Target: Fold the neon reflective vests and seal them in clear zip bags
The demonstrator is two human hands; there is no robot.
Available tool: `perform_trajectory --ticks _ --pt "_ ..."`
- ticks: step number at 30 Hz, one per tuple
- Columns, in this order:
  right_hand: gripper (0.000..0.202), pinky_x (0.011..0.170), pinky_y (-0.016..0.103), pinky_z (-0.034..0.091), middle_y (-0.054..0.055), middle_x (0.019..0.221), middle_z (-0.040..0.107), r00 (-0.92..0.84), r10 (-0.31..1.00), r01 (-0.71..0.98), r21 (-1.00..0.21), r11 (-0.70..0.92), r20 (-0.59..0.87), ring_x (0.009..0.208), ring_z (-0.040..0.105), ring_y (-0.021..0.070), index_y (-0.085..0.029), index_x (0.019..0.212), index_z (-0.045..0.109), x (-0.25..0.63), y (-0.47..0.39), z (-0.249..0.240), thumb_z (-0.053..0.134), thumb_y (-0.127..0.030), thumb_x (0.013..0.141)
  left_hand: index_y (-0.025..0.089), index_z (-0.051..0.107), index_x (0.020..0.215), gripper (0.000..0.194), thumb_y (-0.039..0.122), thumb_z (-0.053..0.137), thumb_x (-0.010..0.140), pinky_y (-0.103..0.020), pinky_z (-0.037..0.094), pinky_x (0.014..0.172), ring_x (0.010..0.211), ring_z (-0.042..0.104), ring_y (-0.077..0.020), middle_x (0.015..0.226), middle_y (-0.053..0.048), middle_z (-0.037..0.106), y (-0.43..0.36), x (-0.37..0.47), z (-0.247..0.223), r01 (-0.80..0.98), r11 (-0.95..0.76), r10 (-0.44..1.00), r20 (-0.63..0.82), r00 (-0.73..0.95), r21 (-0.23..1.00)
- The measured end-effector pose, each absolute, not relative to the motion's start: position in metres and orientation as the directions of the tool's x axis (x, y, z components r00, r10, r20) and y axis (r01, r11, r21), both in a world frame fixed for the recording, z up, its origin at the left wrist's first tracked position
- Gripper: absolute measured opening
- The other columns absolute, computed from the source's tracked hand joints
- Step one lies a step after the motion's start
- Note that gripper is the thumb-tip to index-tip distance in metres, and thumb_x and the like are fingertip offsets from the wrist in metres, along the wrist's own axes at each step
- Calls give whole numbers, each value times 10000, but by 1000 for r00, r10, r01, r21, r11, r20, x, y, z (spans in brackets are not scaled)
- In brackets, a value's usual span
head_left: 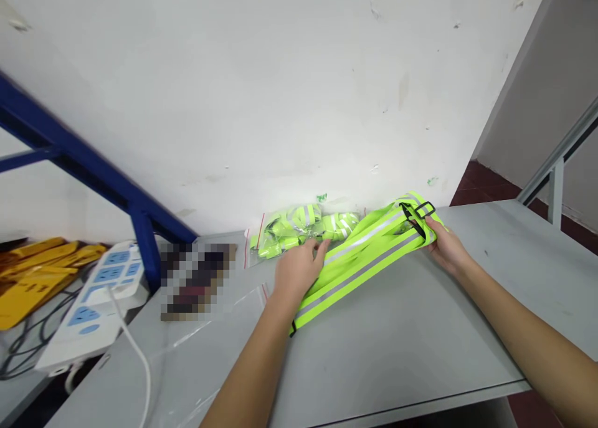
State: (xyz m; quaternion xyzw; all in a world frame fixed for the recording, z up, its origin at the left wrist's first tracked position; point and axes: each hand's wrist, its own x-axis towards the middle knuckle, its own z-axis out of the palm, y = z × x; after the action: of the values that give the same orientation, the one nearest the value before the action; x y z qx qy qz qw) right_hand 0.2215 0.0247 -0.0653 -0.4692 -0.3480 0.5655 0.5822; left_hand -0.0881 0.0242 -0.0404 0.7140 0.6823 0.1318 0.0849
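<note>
A neon-yellow reflective strap (357,263) with silver stripes stretches in folded lengths between my two hands, above the grey table. My right hand (443,244) grips its far right end, beside a black buckle (425,210). At the other end, my left hand (301,266) is closed on the strap's folds, its fingers partly hidden. Behind my left hand, clear zip bags (292,222) with rolled neon straps in them lie against the wall. A flat clear plastic bag (219,341) rests on the table left of my left forearm.
On the left are a white power strip (100,303) with a white cable (135,347), yellow pouches (42,272) and black wires. A blue metal frame (144,235) slants along that side. The grey table (397,353) meets the white wall. A grey frame (555,185) stands at the right.
</note>
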Motion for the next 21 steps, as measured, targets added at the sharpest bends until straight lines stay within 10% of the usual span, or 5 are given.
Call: perform_trajectory --ticks 6,21 --pt "314 452 273 468 55 778 706 152 981 -269 -960 -80 -124 556 580 155 -144 861 701 228 26 -64 671 -439 756 188 598 1163 490 496 281 952 -424 391 891 1105 512 -304 1204 -137 599 4 -58 -60 956 -272 937 257 237 109" --pt "328 371 274 333 8 513 570 372 920 -102 -990 -96 -127 419 435 126 -132 740 693 252 12 -77 697 -459 707 137 194 1504 822 686 175 893 -462 163 1156 1452 109 -300 1575 -135 108 -14 -77 -99 948 -254 963 -47 267 191"
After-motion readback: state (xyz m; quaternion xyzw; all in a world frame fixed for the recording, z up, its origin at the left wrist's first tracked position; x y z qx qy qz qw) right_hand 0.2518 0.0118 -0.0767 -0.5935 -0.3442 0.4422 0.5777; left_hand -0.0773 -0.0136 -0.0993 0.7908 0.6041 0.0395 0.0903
